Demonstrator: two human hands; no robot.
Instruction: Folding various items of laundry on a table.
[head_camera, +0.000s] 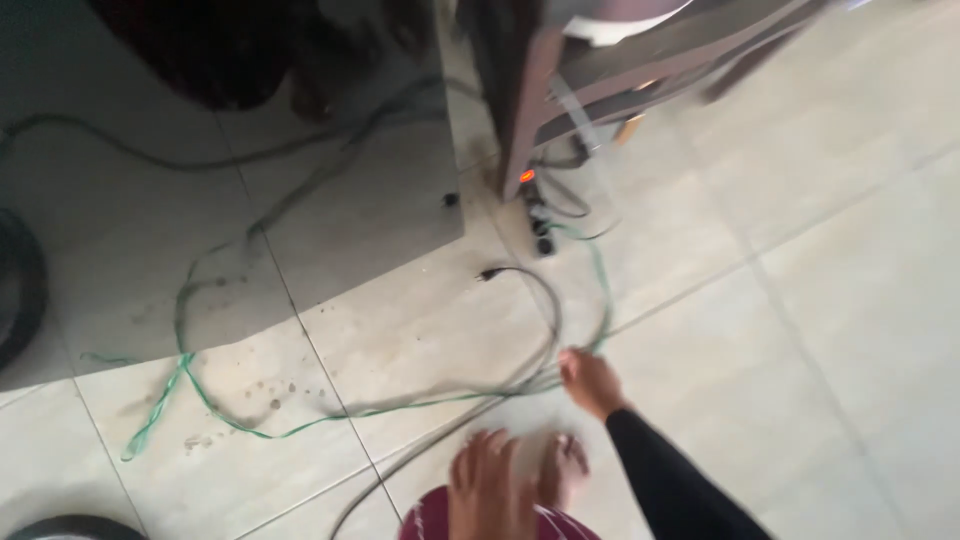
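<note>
My right hand (590, 382), in a black sleeve, reaches down to the tiled floor. Its fingers are curled where a thin green wire (300, 425) and a thick grey cable (553, 320) meet, and the green wire seems to run through the fist. The grey cable loops up to a loose black plug (488, 274). My left hand is out of the picture. Below my right hand are two bare feet (500, 480) under a maroon patterned garment (500, 528). The view is blurred by motion.
A black power strip (538, 220) with a lit orange switch (527, 176) lies at the foot of dark wooden furniture (520, 90). More cables trail across the shaded tiles at upper left. A dark round object (18, 290) sits at the left edge.
</note>
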